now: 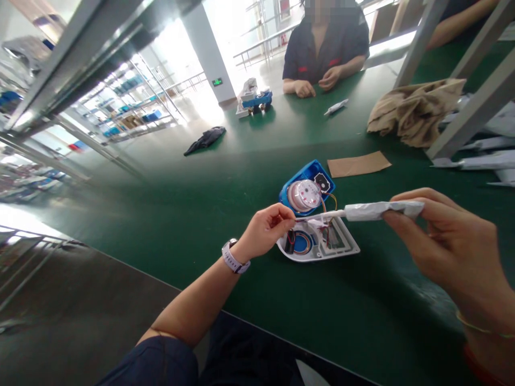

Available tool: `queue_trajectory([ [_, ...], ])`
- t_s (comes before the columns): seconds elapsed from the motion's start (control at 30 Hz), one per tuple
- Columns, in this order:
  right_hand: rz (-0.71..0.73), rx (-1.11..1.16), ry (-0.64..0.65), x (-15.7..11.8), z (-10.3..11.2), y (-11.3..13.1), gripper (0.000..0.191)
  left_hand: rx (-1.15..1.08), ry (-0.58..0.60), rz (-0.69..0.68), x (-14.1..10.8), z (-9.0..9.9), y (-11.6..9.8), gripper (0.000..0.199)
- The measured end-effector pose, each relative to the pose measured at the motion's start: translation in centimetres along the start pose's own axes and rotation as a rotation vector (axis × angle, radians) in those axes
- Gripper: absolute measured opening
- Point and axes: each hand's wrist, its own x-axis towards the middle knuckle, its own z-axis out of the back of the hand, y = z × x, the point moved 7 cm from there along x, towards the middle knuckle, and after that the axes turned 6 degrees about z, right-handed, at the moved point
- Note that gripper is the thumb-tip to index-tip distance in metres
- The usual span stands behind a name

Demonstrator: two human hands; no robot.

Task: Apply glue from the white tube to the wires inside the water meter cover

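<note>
My right hand pinches a white, crumpled glue tube near its tail. The tube's thin nozzle points left over a white plastic housing half. My left hand, a watch on its wrist, is closed at the housing's left end, close to the nozzle tip. What its fingertips hold is too small to make out. Inside the housing are a blue disc, a black part with red wires and several thin wires. Just behind it lies a blue housing half containing a round, clear-and-pink part; coloured wires run between the halves.
Behind the housings lies a brown cardboard piece, with a beige cloth and more white tubes to the right. A dark cloth, a blue-and-white device and another tube lie farther back. Across the green table sits a person.
</note>
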Motion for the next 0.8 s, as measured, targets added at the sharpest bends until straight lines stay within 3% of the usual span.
queue_trajectory([
  [0.33, -0.178, 0.346, 0.151, -0.4, -2.0, -1.4, 0.012, 0.043, -0.061, -0.052, -0.9, 0.6, 1.7, 0.015],
  [0.6, -0.348, 0.452, 0.213, -0.4, -2.3, -2.0, 0.015, 0.167, -0.118, -0.330, -1.5, 1.0, 0.6, 0.004],
  [0.8, -0.294, 0.459, 0.314, -0.6, -3.1, -1.7, 0.019, 0.310, -0.147, -0.547, -2.4, 1.0, -0.4, 0.004],
])
